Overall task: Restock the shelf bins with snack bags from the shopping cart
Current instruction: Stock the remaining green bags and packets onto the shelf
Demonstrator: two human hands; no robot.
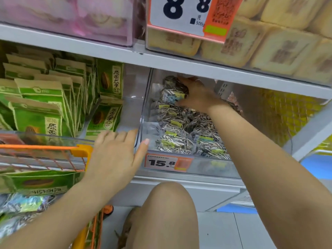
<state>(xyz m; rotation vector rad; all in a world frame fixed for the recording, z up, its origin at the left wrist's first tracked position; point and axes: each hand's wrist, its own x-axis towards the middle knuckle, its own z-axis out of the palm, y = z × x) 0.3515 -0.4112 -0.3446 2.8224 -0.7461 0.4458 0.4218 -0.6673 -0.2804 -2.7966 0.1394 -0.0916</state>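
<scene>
A clear shelf bin [190, 167] with a 15.8 price tag holds several clear bags of striped sunflower seeds [176, 141]. Deep at the back of that bin, my right hand [196, 94] grips a seed bag [172, 95] and holds it against the stacked pile. My left hand [116, 155] is spread flat, fingers apart, resting at the bin's front left corner and holding nothing. At the lower left stands the orange shopping cart [81, 150], with green paper bags [36, 183] and more clear seed bags [19, 203] inside.
The neighbouring bin on the left holds upright green paper snack bags [43, 105]. The shelf board [161, 60] above hangs low over the bins, carrying an 8.8 price sign [181, 13] and yellow packs. My knee [168, 203] is under the shelf edge.
</scene>
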